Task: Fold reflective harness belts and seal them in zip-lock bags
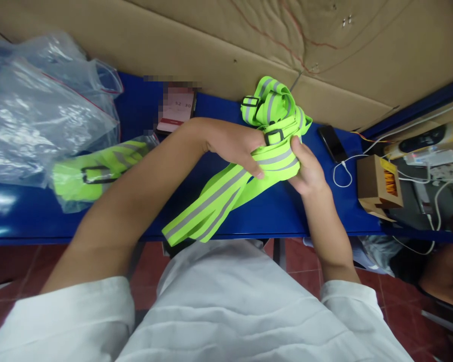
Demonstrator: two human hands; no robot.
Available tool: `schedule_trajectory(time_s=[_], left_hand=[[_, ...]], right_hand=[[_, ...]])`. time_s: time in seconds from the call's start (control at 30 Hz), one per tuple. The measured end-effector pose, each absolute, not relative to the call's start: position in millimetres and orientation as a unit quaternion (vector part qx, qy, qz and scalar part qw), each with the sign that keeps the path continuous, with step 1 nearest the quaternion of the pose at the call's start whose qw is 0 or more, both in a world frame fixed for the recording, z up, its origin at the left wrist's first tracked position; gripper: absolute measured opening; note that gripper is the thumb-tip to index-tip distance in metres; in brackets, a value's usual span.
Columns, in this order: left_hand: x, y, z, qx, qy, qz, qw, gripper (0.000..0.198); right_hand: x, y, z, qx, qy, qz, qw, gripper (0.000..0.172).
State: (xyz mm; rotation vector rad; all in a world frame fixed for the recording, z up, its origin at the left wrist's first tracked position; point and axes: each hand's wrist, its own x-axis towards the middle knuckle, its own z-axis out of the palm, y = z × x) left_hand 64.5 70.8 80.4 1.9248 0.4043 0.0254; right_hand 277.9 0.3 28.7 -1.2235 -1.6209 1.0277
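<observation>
A neon-green reflective strap with grey stripes and black buckles is bunched between my two hands above the blue table. My left hand reaches over from the left and grips the folded strap, its fingertips partly hidden in the layers. On the right side, my right hand pinches the same bundle with the thumb on top. Loose looped ends of the strap hang toward the table's front edge. Beyond my hands, more of the strap lies coiled against the back panel, with another buckle showing.
Clear plastic bags cover the table's left side, and one bag holds a folded green strap. A phone-like display stands at the back. Rightward are a black phone, a cardboard box and white cables. Another person's arm shows far right.
</observation>
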Motion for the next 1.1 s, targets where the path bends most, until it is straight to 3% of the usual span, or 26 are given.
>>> schedule_trajectory(time_s=[0.23, 0.37, 0.5, 0.77, 0.9, 1.1], left_hand=[[69, 68, 78, 0.809, 0.182, 0.021, 0.559, 0.032], [71, 70, 71, 0.820, 0.197, 0.030, 0.536, 0.034], [73, 75, 63, 0.836, 0.228, 0.034, 0.498, 0.034], [79, 80, 52, 0.843, 0.228, -0.046, 0.485, 0.046], [79, 76, 54, 0.834, 0.295, -0.062, 0.462, 0.041], [82, 72, 56, 0.814, 0.292, 0.016, 0.502, 0.021]], right_hand=[[277, 5, 20, -0.512, -0.630, 0.329, 0.483, 0.062], [277, 3, 21, -0.538, -0.641, 0.201, 0.509, 0.047], [277, 2, 20, -0.530, -0.697, 0.168, 0.452, 0.058], [281, 8, 9, -0.510, -0.771, 0.149, 0.350, 0.097], [283, 12, 4, -0.501, -0.775, 0.151, 0.355, 0.099], [280, 11, 3, -0.531, -0.738, 0.116, 0.399, 0.088]])
